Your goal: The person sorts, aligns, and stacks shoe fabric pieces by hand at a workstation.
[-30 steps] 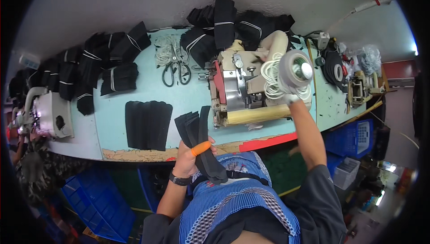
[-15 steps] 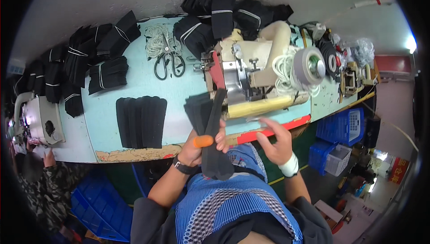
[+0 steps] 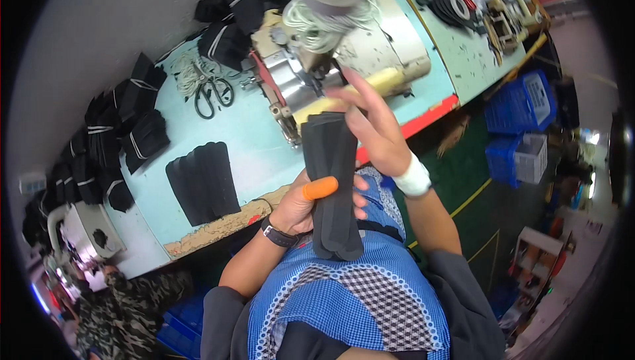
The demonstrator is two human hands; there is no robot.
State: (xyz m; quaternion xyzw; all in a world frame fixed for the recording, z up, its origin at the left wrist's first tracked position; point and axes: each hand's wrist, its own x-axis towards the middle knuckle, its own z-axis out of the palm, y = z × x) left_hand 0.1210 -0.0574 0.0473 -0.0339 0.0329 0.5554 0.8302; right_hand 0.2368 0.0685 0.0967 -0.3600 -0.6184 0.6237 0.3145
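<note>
My left hand (image 3: pixel 293 208) is wrapped round a stack of long black fabric strips (image 3: pixel 336 218), an orange finger cover (image 3: pixel 319 189) on its thumb pressing them from above. The strips fan out slightly, and their rounded ends lie over my blue checked apron (image 3: pixel 390 274). Fingers apart, my right hand (image 3: pixel 383 138) hovers beside the far end of the stack; I see nothing in it. White wrapping (image 3: pixel 413 176) covers its wrist. Just beyond stands a sewing machine (image 3: pixel 403 33) with a yellow front edge. A second set of black strips (image 3: pixel 204 185) lies on the table to the left.
Black-handled scissors (image 3: pixel 213 97) rest by a heap of white cord (image 3: pixel 188 72). Tied black bundles (image 3: pixel 142 138) line the table's back and left. Blue crates (image 3: pixel 522 105) stand at the right. A person in camouflage sleeves (image 3: pixel 135 300) works at the lower left.
My view has swung, so the table appears tilted. The held strips have come away from the machine, closer to me and more evenly stacked. My right hand has risen towards their far end.
</note>
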